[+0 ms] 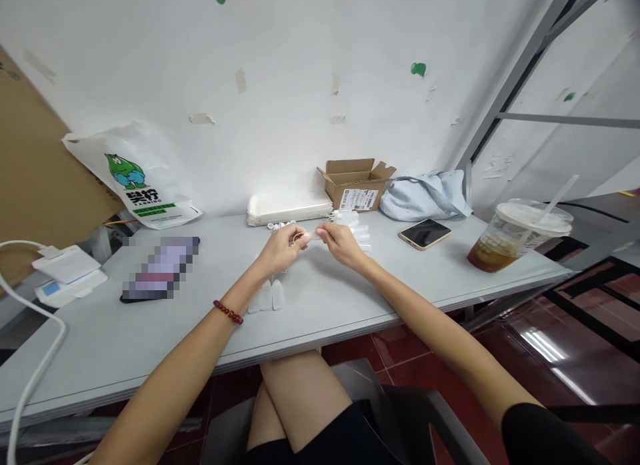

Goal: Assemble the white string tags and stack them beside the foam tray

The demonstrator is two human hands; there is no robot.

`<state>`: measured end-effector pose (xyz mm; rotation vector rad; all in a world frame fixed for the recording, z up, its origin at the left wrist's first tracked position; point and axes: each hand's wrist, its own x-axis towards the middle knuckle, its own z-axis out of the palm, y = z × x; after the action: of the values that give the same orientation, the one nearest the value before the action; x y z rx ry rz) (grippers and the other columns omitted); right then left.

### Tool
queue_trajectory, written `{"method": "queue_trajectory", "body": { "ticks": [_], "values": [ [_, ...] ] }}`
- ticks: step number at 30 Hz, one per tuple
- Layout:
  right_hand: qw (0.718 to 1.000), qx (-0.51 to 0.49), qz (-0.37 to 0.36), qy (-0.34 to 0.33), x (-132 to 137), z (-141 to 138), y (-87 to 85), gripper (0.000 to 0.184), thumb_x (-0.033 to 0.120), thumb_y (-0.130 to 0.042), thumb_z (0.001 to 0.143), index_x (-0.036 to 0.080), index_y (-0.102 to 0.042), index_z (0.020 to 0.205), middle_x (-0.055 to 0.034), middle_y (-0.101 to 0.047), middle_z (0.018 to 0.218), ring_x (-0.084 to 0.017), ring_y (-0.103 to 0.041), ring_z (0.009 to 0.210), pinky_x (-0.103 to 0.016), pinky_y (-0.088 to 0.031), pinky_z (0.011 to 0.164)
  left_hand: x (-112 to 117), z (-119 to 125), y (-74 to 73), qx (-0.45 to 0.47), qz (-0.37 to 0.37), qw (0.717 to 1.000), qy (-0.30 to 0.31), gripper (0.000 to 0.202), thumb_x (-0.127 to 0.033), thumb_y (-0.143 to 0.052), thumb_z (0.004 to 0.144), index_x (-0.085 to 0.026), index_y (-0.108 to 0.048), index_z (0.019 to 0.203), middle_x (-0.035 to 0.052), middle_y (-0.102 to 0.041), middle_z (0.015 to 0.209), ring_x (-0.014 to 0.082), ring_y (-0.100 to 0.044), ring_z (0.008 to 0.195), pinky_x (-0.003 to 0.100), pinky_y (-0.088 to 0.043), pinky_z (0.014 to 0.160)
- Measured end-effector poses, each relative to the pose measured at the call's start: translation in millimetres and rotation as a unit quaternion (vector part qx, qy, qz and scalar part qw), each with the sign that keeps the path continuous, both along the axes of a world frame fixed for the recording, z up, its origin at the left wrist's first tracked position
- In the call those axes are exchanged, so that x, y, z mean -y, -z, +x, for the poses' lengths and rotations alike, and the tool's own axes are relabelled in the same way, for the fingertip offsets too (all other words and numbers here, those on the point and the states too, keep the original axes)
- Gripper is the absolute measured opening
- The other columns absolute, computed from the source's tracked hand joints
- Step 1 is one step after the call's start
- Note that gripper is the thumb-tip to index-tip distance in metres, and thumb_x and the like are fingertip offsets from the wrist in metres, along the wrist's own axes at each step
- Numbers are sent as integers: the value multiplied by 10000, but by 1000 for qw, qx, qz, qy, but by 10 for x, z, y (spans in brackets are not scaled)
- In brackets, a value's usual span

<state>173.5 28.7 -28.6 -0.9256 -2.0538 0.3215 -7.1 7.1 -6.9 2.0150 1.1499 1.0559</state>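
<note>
My left hand (285, 246) and my right hand (343, 243) meet above the table, fingers pinched. Between their fingertips is a small clear plastic piece (313, 236); its exact shape is too small to make out. A thin pale loop shows at the left fingers. Below my left wrist lie several flat, translucent oval-ended pieces (278, 295), partly behind the forearm. Beyond my right hand are several similar clear pieces (361, 237) in a row. Small white round parts (278, 225) sit behind my left hand.
Along the wall stand a stack of white trays (290, 209), an open cardboard box (357, 185) and a pale blue cloth bag (425, 197). A phone (425, 233) and a drink cup (515, 235) are at right. Another phone (161, 270), white charger (70, 271) and plastic bag (137, 175) are left.
</note>
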Motion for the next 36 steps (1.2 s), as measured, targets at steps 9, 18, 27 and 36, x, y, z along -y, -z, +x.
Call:
{"method": "queue_trajectory", "body": {
  "ticks": [9, 18, 27, 36],
  "values": [
    [997, -29, -40, 62, -92, 70, -15, 380, 452, -352, 937, 191, -546, 742, -20, -566, 650, -157, -509, 618, -269, -387, 618, -138, -122, 32, -61, 36, 997, -42, 220, -281, -512, 767, -172, -640, 910, 67, -676, 942, 197, -592, 851, 294, -463, 732],
    [954, -63, 77, 282, -521, 596, 82, 308, 410, -418, 919, 180, -623, 924, -131, -660, 946, -265, -577, 904, -409, -455, 804, -698, -679, 304, -157, 66, 976, -133, 307, -123, -463, 701, -155, -685, 911, 122, -671, 1102, 274, -553, 1109, 417, -356, 1034],
    [956, -71, -15, 284, -611, 764, 24, 171, 257, -574, 784, 155, -643, 903, -118, -694, 974, -253, -591, 850, -429, -448, 838, -864, -772, 501, -140, 23, 984, -104, 391, -130, -448, 701, -166, -706, 993, 94, -678, 1134, 251, -571, 1084, 374, -393, 994],
    [959, -91, 20, 269, -557, 632, 17, 245, 310, -549, 808, 162, -626, 987, -96, -674, 998, -214, -565, 792, -391, -447, 820, -788, -833, 458, -129, 11, 973, -191, 275, -172, -579, 652, -198, -758, 858, 43, -705, 765, 210, -589, 744, 306, -456, 751]
  ]
}}
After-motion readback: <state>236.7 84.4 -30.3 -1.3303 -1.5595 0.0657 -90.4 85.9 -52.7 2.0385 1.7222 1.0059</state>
